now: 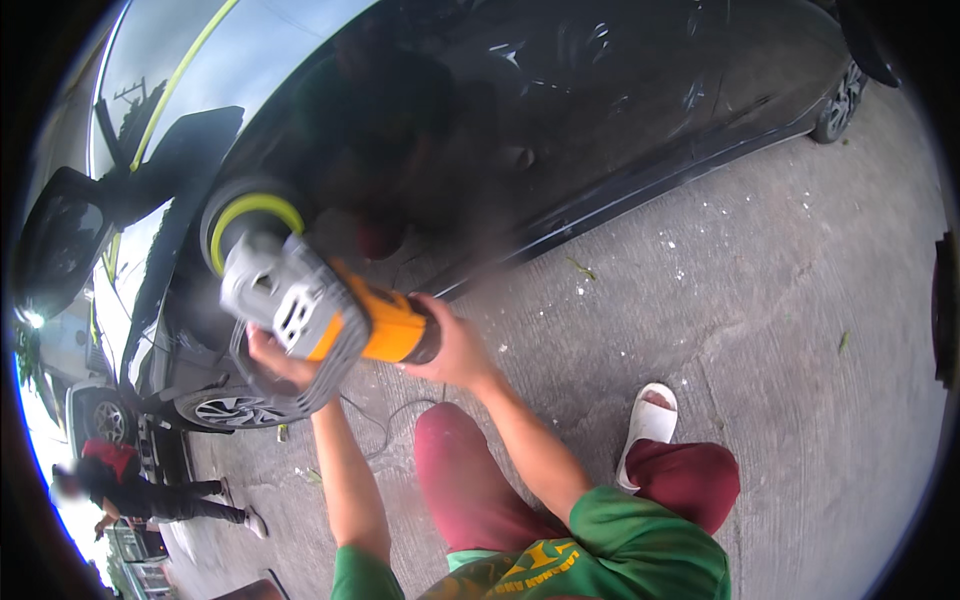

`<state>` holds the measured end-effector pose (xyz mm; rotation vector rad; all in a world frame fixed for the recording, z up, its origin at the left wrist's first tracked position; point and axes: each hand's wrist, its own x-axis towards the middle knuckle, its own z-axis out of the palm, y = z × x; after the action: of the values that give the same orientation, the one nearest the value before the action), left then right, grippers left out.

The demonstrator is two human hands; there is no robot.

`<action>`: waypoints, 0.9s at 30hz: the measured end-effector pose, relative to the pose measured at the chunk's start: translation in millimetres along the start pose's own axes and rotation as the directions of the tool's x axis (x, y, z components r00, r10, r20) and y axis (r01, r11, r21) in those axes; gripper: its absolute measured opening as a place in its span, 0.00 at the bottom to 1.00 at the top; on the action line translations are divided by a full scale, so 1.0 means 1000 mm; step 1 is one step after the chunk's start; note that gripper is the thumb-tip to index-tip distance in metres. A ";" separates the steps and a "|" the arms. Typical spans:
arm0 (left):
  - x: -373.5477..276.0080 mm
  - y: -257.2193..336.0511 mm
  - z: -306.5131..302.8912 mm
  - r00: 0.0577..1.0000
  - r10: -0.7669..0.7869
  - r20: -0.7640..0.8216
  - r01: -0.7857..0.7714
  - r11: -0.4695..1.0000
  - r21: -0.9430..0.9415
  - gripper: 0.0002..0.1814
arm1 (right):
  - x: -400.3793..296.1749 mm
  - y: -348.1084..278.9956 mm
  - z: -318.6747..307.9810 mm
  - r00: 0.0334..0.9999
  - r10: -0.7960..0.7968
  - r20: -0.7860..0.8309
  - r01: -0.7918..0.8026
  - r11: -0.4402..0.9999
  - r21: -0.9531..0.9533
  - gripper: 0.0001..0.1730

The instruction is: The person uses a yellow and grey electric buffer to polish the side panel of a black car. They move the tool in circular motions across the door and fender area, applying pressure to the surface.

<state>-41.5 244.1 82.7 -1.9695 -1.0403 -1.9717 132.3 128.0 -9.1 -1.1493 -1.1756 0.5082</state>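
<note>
An orange and grey electric car polisher [322,307] is held in both my hands. My left hand [283,360] grips its front loop handle, the fingers partly behind the tool's grey body. Around the dark rear end of the orange body closes my right hand [450,345]. The polisher's round pad with a yellow-green rim [255,214] lies against or very close to the dark car door [420,150]; contact cannot be told for certain. Whitish smears mark the upper part of the car's side.
A side mirror [64,232] juts out at the left, above the front wheel [236,409]. A cord [382,435] lies on the concrete ground [600,322] near my knee. Farther off at lower left, a person [142,487] stands beside another vehicle [97,412]. A rear wheel [840,105] is at upper right.
</note>
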 end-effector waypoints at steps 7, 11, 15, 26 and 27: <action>0.017 0.187 0.136 0.803 0.482 0.351 -0.508 0.861 -0.021 0.18 | 0.011 0.019 -0.100 0.930 0.055 -0.365 0.050 0.961 0.272 0.47; -0.007 0.328 0.223 0.599 -0.123 0.792 0.336 0.935 -0.109 0.29 | -0.003 0.063 -0.186 0.827 0.302 -0.473 -0.054 0.881 0.469 0.46; -0.032 0.370 0.268 0.558 -0.048 0.828 0.321 0.933 -0.162 0.29 | 0.003 0.061 -0.215 0.804 0.354 -0.477 0.068 0.743 0.666 0.42; -0.007 0.221 0.162 0.806 0.211 0.553 -0.184 0.977 -0.105 0.18 | -0.006 0.033 -0.101 0.913 0.213 -0.348 -0.023 0.878 0.477 0.48; -0.010 0.193 0.142 0.851 0.308 0.426 -0.296 0.950 -0.096 0.17 | -0.009 0.026 -0.086 0.940 0.207 -0.270 -0.028 0.839 0.544 0.49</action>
<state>185.3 177.8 124.5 -2.4818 -0.7147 -1.4198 212.3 94.0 -32.0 -0.7778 -0.6177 0.6673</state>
